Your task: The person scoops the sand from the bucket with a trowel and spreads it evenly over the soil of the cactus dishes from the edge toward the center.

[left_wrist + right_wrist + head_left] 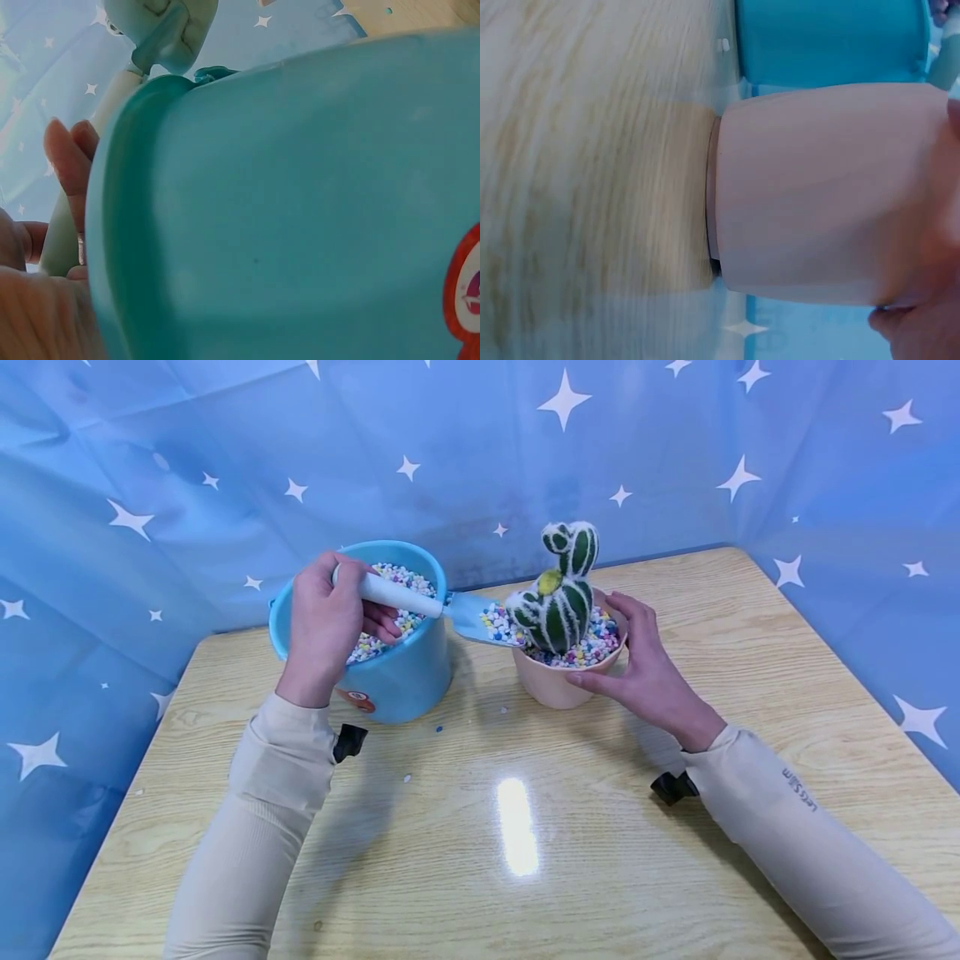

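Observation:
My left hand (330, 610) grips the white handle (401, 596) of a small shovel, above the rim of a blue bucket (420, 672). The shovel's light blue blade (468, 617) carries multicoloured pebbles (501, 625) and its tip reaches the rim of a pale pink pot (551, 683). In that pot a green cactus (566, 614) with white fuzzy ribs and a yellow bud stands among more coloured pebbles (596, 643). My right hand (645, 672) holds the pot's right side, thumb at the front and fingers at the back rim. In the right wrist view the pot (825, 195) stands on the table.
More small pebbles (393, 575) lie inside the bucket. A few stray ones dot the wooden table (450, 827). A blue cloth (465, 452) with white stars hangs behind and along the sides. The bucket stands left of the pot.

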Demonstrator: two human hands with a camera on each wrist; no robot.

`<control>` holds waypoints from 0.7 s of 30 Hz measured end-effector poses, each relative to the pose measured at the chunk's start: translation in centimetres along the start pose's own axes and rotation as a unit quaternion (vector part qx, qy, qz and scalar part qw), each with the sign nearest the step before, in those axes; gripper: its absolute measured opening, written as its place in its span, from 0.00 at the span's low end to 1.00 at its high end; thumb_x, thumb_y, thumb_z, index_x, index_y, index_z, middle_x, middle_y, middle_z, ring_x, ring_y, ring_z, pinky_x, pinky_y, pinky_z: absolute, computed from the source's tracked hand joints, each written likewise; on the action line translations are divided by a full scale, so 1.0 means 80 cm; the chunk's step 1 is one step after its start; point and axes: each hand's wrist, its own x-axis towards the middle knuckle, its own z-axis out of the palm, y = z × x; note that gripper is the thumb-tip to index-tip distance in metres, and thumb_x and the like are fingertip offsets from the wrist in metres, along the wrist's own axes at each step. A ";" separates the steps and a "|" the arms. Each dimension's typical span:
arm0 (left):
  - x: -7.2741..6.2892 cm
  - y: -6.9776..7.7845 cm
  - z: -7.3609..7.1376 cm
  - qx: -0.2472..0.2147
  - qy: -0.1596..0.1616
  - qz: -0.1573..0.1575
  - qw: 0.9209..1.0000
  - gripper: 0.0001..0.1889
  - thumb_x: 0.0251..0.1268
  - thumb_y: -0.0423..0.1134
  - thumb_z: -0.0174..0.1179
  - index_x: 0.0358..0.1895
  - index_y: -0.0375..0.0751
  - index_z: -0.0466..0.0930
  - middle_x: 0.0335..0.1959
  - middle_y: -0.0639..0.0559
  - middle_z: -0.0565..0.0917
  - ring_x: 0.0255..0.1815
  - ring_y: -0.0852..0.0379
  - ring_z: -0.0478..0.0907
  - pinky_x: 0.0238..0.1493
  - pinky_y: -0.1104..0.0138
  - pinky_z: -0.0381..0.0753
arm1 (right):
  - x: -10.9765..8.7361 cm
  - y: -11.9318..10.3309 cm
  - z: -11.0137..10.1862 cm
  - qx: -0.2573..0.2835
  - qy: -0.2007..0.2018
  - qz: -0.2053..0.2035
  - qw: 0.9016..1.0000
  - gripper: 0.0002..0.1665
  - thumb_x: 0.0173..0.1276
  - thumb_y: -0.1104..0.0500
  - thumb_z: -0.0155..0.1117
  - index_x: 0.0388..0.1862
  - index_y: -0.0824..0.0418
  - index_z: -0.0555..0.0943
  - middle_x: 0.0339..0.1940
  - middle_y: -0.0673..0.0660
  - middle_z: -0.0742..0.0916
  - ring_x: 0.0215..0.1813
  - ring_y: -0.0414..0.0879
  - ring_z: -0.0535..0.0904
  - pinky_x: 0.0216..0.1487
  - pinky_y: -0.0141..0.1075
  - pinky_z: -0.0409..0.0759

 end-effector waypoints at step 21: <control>-0.002 0.003 0.008 0.015 -0.017 0.010 1.000 0.11 0.78 0.37 0.43 0.42 0.31 0.69 0.22 0.34 0.81 0.12 0.50 0.79 0.19 0.59 0.86 | 0.001 0.000 -0.002 0.015 -0.015 -0.025 0.999 0.62 0.57 0.62 0.77 0.79 0.52 0.45 0.80 0.53 0.46 0.78 0.56 0.44 0.75 0.60 0.40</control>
